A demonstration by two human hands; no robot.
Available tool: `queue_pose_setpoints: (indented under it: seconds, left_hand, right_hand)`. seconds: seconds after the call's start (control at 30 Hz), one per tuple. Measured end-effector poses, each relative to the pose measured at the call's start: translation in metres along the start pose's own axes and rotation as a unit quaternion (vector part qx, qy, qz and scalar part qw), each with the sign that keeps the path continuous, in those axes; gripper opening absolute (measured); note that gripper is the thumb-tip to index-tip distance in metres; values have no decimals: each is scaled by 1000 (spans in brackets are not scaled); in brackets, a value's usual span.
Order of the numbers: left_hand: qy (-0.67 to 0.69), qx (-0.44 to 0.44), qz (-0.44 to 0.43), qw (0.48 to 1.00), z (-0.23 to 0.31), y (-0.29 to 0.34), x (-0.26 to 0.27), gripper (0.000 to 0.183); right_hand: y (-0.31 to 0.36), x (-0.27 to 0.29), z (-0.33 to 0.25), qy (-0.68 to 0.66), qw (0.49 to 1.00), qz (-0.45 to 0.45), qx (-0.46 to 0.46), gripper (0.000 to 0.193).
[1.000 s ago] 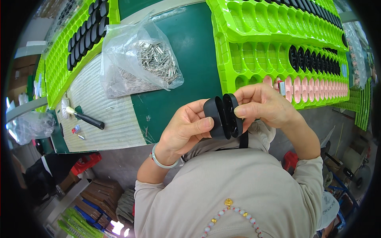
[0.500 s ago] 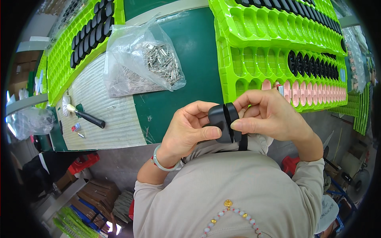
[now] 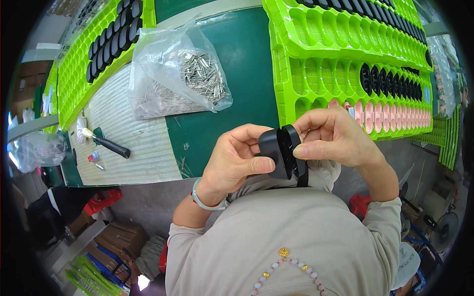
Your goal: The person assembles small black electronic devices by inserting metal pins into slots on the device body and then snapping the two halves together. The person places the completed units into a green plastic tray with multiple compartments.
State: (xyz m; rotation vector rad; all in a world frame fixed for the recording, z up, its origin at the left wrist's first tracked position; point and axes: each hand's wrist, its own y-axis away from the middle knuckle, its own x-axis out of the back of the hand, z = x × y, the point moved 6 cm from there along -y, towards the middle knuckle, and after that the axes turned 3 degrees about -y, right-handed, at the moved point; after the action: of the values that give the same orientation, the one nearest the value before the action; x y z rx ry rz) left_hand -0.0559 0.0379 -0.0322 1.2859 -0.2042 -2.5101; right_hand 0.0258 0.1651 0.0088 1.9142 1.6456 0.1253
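the black case (image 3: 273,153) is held up in front of the person's torso, near the close edge of the green worktop (image 3: 247,59). the left hand (image 3: 236,158) grasps its body, thumb laid across the face; the right hand (image 3: 335,140), at 3 o'clock from it, pinches the lid (image 3: 298,170) between thumb and fingers. a narrow gap parts lid and body, so the case looks partway open; whether anything is fitted inside cannot be told.

judging by the trays, the work stands midway. at 1 to 2 o'clock from the case, the right green tray (image 3: 308,79) carries black inserts (image 3: 376,81) over only part of one row, with pink pieces (image 3: 379,118) in a longer row below. at 10 o'clock, the left green tray (image 3: 74,84) bears black cases (image 3: 113,47) in some of its pockets, perhaps finished ones, the other pockets seemingly left to fill. nearer, also at 10 o'clock, a clear bag (image 3: 153,59) holds many metal pins (image 3: 200,76); at 9 o'clock a black-handled tool (image 3: 112,146) lies untouched on a ribbed mat (image 3: 136,165)
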Motion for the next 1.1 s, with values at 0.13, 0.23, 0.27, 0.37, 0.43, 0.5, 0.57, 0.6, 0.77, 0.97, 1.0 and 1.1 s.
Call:
queue_pose_setpoints:
  seconds: [0.13,0.23,0.27,0.37,0.43,0.5,0.57,0.6,0.77,0.97,1.0,1.1]
  left_hand:
    - [-46,-1,25,999,1,0,4,43]
    - [37,14,-30,999,-1,-1,-4,43]
    - [50,21,-37,998,-3,-1,-4,43]
    - [84,43,-56,994,-11,-3,-3,43]
    - [98,62,-59,991,-14,-3,-2,44]
    - [91,82,-36,992,-13,-2,-1,43]
    - [83,71,-13,994,-11,-2,0,43]
    - [78,54,0,995,-10,-2,2,43]
    - [63,-53,40,996,11,-16,-4,42]
    - [23,-137,70,988,38,-32,-16,44]
    - [3,-150,51,987,45,-32,-22,49]
    - [-447,-221,91,862,67,-2,-41,49]
  right_hand:
    - [0,2,2,79,996,18,20,27]
    - [-3,2,8,-85,995,-52,-23,28]
    - [-3,3,9,-103,992,-62,-30,28]
    - [-6,3,14,-150,983,-93,-50,30]
    - [-10,4,20,-176,976,-114,-65,31]
    - [-10,5,13,-137,986,-84,-56,31]
    - [-11,13,-3,-22,1000,-8,-2,34]
    - [-8,19,-14,69,995,54,48,36]
    - [25,-18,-79,487,769,174,376,31]
    - [0,-22,-96,524,768,146,338,17]
    - [-7,-16,-106,525,772,151,324,16]
    - [-58,8,-150,592,706,169,350,23]
